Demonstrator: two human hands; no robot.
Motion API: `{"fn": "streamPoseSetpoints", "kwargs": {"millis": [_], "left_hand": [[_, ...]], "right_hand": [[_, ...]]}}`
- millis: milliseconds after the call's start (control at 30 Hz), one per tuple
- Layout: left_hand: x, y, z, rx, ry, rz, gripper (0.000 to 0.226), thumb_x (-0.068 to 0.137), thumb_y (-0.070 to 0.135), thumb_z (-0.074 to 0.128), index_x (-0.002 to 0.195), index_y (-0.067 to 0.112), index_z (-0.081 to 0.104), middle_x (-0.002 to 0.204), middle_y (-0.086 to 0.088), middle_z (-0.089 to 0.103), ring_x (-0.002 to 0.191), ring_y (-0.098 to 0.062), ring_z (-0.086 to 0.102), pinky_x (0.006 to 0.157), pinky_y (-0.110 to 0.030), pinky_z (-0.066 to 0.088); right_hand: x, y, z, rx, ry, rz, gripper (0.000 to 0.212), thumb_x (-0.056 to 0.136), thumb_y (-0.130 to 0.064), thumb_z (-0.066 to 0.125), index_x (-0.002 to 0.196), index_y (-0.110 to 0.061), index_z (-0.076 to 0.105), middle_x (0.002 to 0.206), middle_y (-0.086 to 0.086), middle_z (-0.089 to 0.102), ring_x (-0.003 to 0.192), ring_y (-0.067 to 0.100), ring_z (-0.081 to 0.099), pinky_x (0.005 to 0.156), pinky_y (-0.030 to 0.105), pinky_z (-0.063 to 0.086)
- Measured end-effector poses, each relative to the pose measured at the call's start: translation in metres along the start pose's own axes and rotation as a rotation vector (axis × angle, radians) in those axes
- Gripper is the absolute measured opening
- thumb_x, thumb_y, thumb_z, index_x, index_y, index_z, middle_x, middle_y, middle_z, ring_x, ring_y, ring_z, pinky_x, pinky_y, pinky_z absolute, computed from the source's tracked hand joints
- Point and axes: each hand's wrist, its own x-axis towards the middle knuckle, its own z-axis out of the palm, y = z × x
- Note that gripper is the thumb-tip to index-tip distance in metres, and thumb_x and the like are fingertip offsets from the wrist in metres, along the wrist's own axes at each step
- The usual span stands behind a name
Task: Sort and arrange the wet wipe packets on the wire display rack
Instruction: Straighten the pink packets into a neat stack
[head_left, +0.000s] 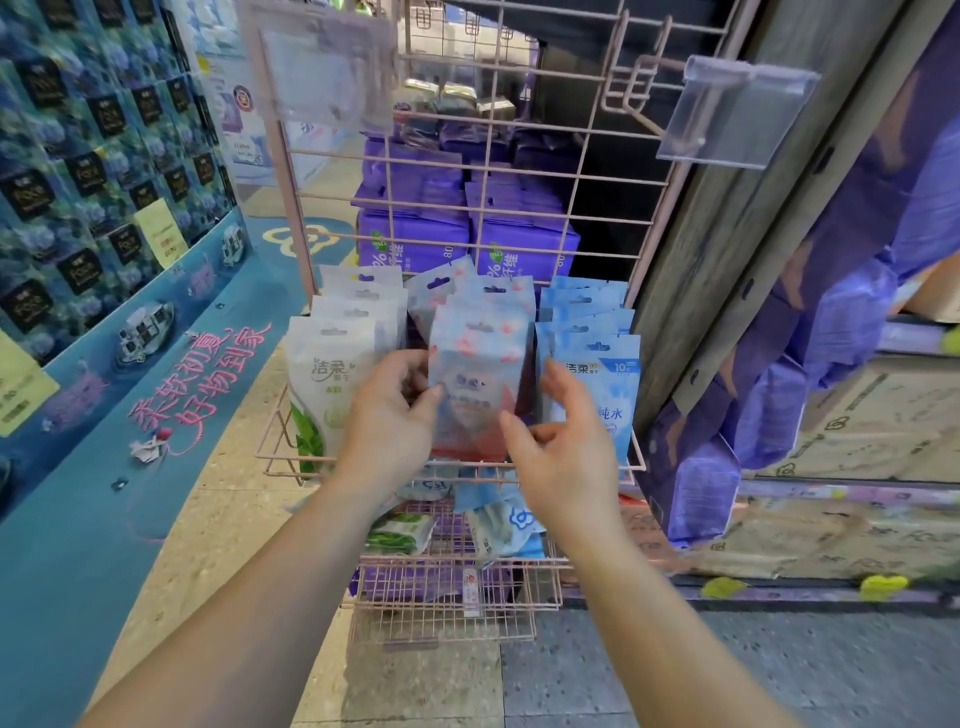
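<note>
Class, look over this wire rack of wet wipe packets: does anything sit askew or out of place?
Yes. In the upper basket, a pink packet at the back of the middle row leans left. In the lower basket, loose packets lie jumbled flat.

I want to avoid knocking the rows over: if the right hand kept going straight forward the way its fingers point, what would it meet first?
Probably the front blue packet: the right hand has its fingertips just in front of that packet's left edge, beside the pink-patterned packet. Depth is unclear from this one view.
</note>
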Motion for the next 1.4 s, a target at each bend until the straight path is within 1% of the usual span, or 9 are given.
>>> {"fn": "streamPoseSetpoints", "kwargs": {"millis": [100, 233, 367, 533, 667, 800, 1033, 1233, 1400], "left_hand": [[-0.002, 0.0, 0.0, 0.095, -0.133, -0.097, 0.02, 0.088, 0.023, 0.061, 0.107, 0.027, 0.055, 0.102, 0.0, 0.062, 0.093, -0.019, 0.059, 0.084, -0.035, 0.049], [0.003, 0.005, 0.002, 0.052, -0.168, -0.263, 0.046, 0.078, 0.032, 0.071, 0.116, 0.021, 0.047, 0.094, 0.009, 0.062, 0.082, -0.005, 0.059, 0.066, -0.025, 0.048], [0.013, 0.014, 0.006, -0.141, -0.173, -0.325, 0.057, 0.069, 0.01, 0.081, 0.118, 0.011, 0.052, 0.111, -0.008, 0.068, 0.1, -0.022, 0.064, 0.089, -0.042, 0.052], [0.01, 0.016, 0.006, -0.152, -0.083, -0.207, 0.037, 0.069, 0.009, 0.08, 0.087, 0.033, 0.059, 0.09, 0.01, 0.071, 0.081, -0.002, 0.065, 0.074, -0.026, 0.054], [0.004, 0.016, 0.008, -0.143, -0.104, -0.156, 0.04, 0.073, 0.013, 0.078, 0.097, 0.032, 0.053, 0.091, 0.013, 0.067, 0.076, 0.009, 0.06, 0.058, -0.006, 0.045], [0.003, 0.014, 0.003, -0.105, -0.214, -0.152, 0.041, 0.077, 0.015, 0.076, 0.098, 0.036, 0.048, 0.091, 0.02, 0.063, 0.076, 0.016, 0.057, 0.058, -0.001, 0.041], [-0.011, 0.003, -0.008, -0.029, -0.283, -0.082, 0.051, 0.076, 0.018, 0.075, 0.112, 0.039, 0.046, 0.108, 0.019, 0.063, 0.101, 0.0, 0.059, 0.086, -0.026, 0.047], [-0.013, 0.001, -0.012, -0.083, -0.244, -0.105, 0.055, 0.077, 0.016, 0.075, 0.122, 0.034, 0.049, 0.112, 0.02, 0.064, 0.104, 0.005, 0.058, 0.09, -0.025, 0.048], [-0.012, 0.003, -0.01, -0.078, -0.209, -0.144, 0.047, 0.08, 0.015, 0.072, 0.111, 0.04, 0.048, 0.106, 0.018, 0.066, 0.1, -0.003, 0.061, 0.085, -0.029, 0.05]], "right_hand": [[0.024, -0.007, 0.01, -0.124, -0.143, -0.006, 0.071, 0.078, -0.028, 0.072, 0.139, -0.03, 0.036, 0.095, -0.022, 0.061, 0.079, 0.003, 0.062, 0.057, 0.004, 0.038], [0.03, -0.006, 0.02, -0.237, -0.148, -0.049, 0.065, 0.081, -0.022, 0.068, 0.138, -0.025, 0.037, 0.11, -0.009, 0.062, 0.092, 0.011, 0.058, 0.076, 0.025, 0.046], [0.032, -0.006, 0.022, -0.224, -0.081, -0.088, 0.049, 0.082, -0.019, 0.066, 0.126, -0.026, 0.045, 0.109, 0.0, 0.066, 0.098, 0.022, 0.06, 0.082, 0.04, 0.051], [0.035, -0.009, 0.013, -0.07, -0.081, -0.044, 0.04, 0.085, -0.009, 0.056, 0.119, -0.028, 0.047, 0.104, -0.005, 0.067, 0.095, 0.018, 0.063, 0.079, 0.038, 0.052], [0.054, -0.025, -0.001, -0.095, 0.027, -0.13, 0.038, 0.085, -0.022, 0.061, 0.121, -0.029, 0.052, 0.108, -0.015, 0.064, 0.085, 0.002, 0.06, 0.075, 0.024, 0.051], [0.098, -0.047, -0.015, -0.414, 0.021, -0.213, 0.04, 0.087, -0.027, 0.058, 0.127, -0.027, 0.052, 0.114, -0.004, 0.066, 0.101, 0.022, 0.056, 0.077, 0.029, 0.042], [0.125, -0.057, -0.014, -0.882, -0.371, -0.294, 0.039, 0.08, -0.029, 0.064, 0.118, -0.023, 0.059, 0.107, 0.003, 0.067, 0.1, 0.029, 0.056, 0.075, 0.031, 0.045], [0.131, -0.07, -0.018, -0.617, -0.476, -0.359, 0.011, 0.078, -0.02, 0.071, 0.086, -0.027, 0.068, 0.065, -0.018, 0.053, 0.062, 0.003, 0.049, 0.056, 0.02, 0.035], [0.145, -0.07, 0.006, -0.686, -0.467, -0.343, 0.02, 0.08, -0.026, 0.074, 0.099, -0.022, 0.068, 0.097, -0.004, 0.065, 0.092, 0.017, 0.058, 0.074, 0.026, 0.044]]}}
